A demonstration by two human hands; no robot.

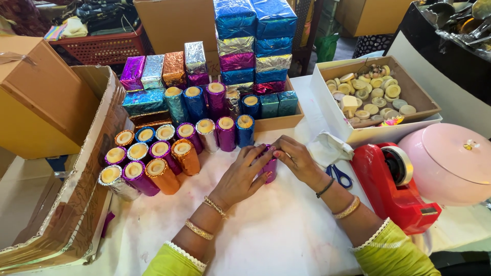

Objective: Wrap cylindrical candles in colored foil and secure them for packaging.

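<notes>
Currently, both hands meet on a purple foil-wrapped cylinder (pixel 268 166) standing upright on the white worktop (pixel 276 230), its long axis vertical. The left hand (pixel 240 176) closes in from the left side, fingers (pixel 254 153) curled and pressed onto the foil near the top. The right hand (pixel 295 159) closes in from the right, fingertips (pixel 276 152) pinching the foil at the upper rim. Neither hand is nearer; both touch it. The cylinder lies directly between the two palms, just right of the standing rows of wrapped cylinders (pixel 153 161). Blue-handled scissors (pixel 338 176) and a red tape dispenser (pixel 396 186) lie near the right wrist.
</notes>
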